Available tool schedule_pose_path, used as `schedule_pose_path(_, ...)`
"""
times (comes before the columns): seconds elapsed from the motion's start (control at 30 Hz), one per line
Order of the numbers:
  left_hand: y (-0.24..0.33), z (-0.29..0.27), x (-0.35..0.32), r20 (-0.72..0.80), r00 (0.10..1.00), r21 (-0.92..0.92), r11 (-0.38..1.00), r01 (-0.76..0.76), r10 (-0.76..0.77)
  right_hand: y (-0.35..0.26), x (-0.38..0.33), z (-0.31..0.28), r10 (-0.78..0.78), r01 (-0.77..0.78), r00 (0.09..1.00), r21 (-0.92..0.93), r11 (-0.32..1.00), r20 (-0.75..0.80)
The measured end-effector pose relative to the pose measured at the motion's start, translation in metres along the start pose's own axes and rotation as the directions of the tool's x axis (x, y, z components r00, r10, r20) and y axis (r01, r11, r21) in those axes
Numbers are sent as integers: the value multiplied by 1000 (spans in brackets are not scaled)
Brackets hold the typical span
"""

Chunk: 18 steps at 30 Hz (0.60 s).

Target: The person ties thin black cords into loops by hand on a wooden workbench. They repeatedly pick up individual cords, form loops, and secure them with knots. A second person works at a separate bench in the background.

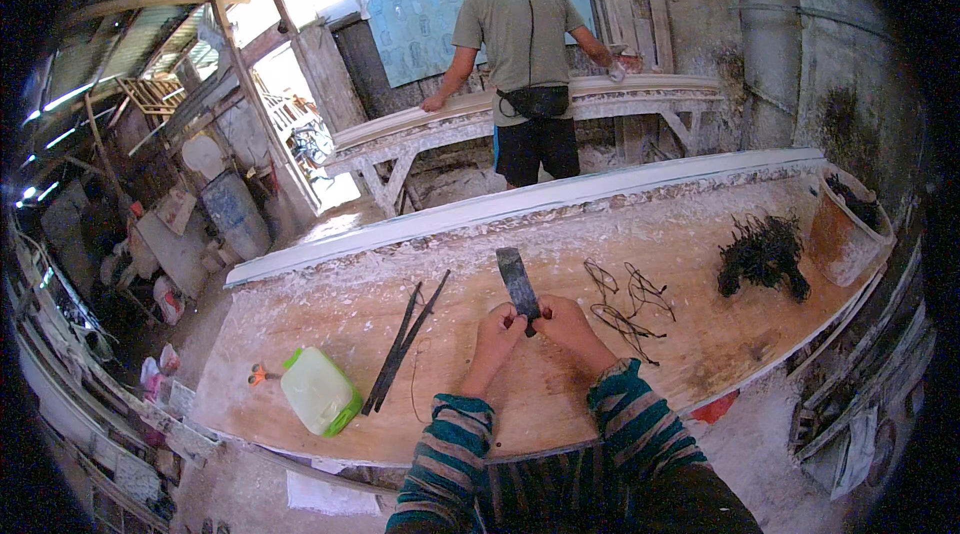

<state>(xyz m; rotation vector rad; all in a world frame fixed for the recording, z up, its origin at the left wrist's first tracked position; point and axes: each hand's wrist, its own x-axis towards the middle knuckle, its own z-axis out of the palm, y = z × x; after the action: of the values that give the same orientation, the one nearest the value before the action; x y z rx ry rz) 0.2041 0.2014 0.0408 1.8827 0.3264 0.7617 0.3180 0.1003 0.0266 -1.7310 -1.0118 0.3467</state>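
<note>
- Left hand (497, 322) closed around the lower end of a flat dark blade (518, 282), fingers curled in toward the handle.
- Right hand (566, 322) clamped on the same lower end from the 3 o'clock side, knuckles touching the left hand's.
- Blade held upright and slightly tilted toward 11 o'clock, just above both fists and over the middle of the wooden workbench (330, 309); lower tip hidden between the fingers.
- Striped teal-and-brown sleeves (450, 439) rising from the 6 o'clock edge.
- At 9 o'clock from the hands, two thin dark rods (405, 342) lying side by side on the bench, nearly touching, slanted from 1 to 7 o'clock.
- Farther toward 8 o'clock, a pale green plastic jug (320, 391) lying on its side, with a small orange-handled tool (258, 374) just beside it at 9 o'clock.
- At 2 o'clock from the hands, loops of thin dark wire (625, 299) spread on the board, apart from the fists.
- Farther toward 3 o'clock, a tangled heap of dark fibre (763, 254), and beyond it a dirty orange bucket (835, 234) at the bench end.
- Along the bench's far edge, a long white moulded strip (520, 202) running from 9 to 2 o'clock.
- At 12 o'clock, another person (522, 64) standing with back turned, both hands on a second long white moulding (450, 112) on a far trestle.
</note>
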Motion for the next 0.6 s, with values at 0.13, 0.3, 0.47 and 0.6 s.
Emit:
schedule_pose_path(0.13, -22, 2, 4, -1, 1000, -53, 998, -26, 26, -1, 1, 1, -51, 50, 999, 101, 994, 4)
schedule_pose_path(0.3, -4, 7, 2, 26, 999, -70, 997, -24, 26, 21, 5, 0, -30, 30, 999, 54, 998, -11)
schedule_pose_path(0.47, -4, 2, 0, 3, 998, 30, 998, -56, 56, -23, -7, -10, -49, 49, 998, 0, 999, -28)
schedule_pose_path(0.6, -5, 5, 1, 11, 997, 4, 997, -75, 75, -25, -9, -13, -3, 7, 999, 73, 997, -47)
